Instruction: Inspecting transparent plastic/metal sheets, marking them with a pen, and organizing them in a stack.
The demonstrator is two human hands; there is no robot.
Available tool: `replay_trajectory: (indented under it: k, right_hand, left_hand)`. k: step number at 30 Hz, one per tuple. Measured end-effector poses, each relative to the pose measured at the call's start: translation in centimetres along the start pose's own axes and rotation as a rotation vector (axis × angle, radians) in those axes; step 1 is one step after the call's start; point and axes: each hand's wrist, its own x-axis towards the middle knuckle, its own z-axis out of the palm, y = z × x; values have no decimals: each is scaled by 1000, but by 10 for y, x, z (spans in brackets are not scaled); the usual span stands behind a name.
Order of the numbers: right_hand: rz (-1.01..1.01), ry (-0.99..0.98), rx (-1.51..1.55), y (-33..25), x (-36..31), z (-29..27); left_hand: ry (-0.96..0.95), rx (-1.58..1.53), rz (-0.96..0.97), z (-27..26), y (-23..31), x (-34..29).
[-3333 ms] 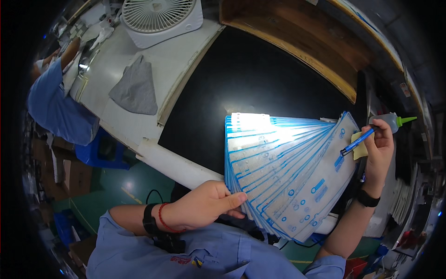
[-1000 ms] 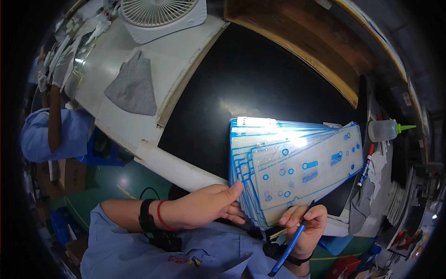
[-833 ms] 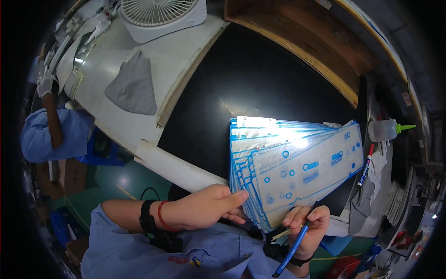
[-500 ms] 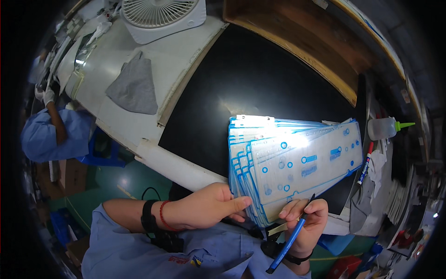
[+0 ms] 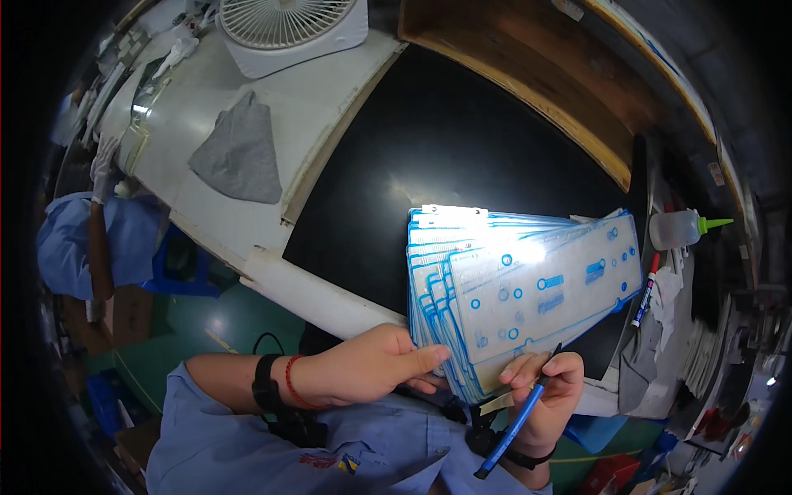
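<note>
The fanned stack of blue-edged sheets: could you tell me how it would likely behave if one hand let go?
The fanned sheets look thin and glossy, so they would probably slide apart. They jut out flat from the left hand and right hand, suggesting some stiffness. Probably light.

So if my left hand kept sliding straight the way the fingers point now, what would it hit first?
Your left hand points rightward along the lower edge of the fanned stack of blue-and-white sheets, already touching it. Going on, it would probably meet your right hand, which pinches the same edge while holding a blue pen; depth is unclear.
</note>
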Motion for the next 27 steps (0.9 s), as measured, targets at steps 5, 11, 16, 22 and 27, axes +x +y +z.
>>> replay_trajectory:
  k: [5, 11, 16, 22, 27]
  right_hand:
    - [-2, -14, -21, 1, 2, 6]
    - [-6, -14, -4, 1, 0, -2]
    - [-11, 5, -4, 1, 0, -2]
    - [12, -14, -30, 5, 2, 7]
    - [-35, -18, -14, 2, 0, -4]
  left_hand:
    - [-41, 85, 38, -1, -2, 1]
    - [-36, -318, -6, -8, -11, 3]
    - [-29, -70, 24, -3, -4, 1]
    - [-76, -320, 16, -9, -8, 3]
    - [-35, -75, 28, -4, -5, 1]
